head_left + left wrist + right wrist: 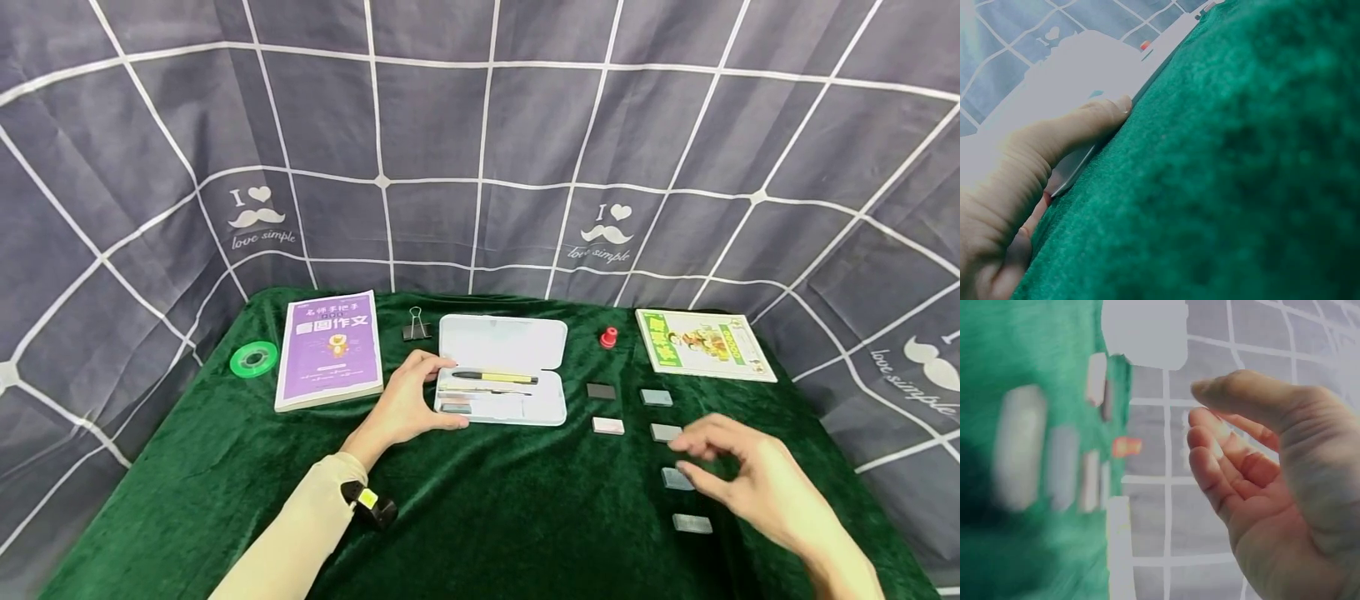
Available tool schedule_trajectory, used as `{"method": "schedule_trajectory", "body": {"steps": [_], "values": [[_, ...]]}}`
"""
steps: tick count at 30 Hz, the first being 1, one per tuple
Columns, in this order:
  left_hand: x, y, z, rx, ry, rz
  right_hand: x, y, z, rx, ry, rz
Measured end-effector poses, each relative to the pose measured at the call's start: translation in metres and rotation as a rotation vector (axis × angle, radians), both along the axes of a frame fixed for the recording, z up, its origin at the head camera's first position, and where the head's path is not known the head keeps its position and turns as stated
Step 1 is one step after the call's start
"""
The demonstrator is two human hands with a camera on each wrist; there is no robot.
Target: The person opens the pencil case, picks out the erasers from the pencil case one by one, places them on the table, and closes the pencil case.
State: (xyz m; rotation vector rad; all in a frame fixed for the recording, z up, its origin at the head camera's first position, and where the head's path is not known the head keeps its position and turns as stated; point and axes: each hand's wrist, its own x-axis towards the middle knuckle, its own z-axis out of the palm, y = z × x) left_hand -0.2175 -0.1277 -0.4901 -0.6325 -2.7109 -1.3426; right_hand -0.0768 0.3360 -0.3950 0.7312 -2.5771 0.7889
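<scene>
An open white pencil case (501,343) lies mid-table with a yellow and black pen (495,377) in its tray. My left hand (442,393) grips the case's left end, thumb on the front edge and fingers on the far edge. In the left wrist view the thumb (1085,125) lies along the case's rim (1072,75). At the right, my right hand (682,458) hovers with loosely bent fingers and holds nothing, just above a row of small grey erasers (677,478). The right wrist view shows that hand (1229,456) empty and the erasers (1019,447) blurred.
Green velvet covers the table (487,517). At the back lie a purple book (330,348), a green tape roll (253,359), a black binder clip (416,327), a red stamp (608,337) and a green-yellow booklet (703,343). More erasers (607,426) lie right of the case.
</scene>
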Motion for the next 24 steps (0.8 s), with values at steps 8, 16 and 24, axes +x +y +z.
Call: {"method": "schedule_trajectory", "body": {"steps": [8, 16, 24], "values": [[-0.001, -0.001, -0.003, -0.006, -0.010, 0.000, -0.057, -0.051, 0.031, -0.029, 0.041, 0.055], [-0.002, -0.001, -0.003, -0.005, 0.003, -0.002, -0.109, -0.119, 0.028, -0.137, -0.055, 0.182], [-0.004, -0.001, -0.003, 0.012, 0.030, -0.009, -0.136, -0.187, 0.007, -0.175, -0.245, 0.310]]}}
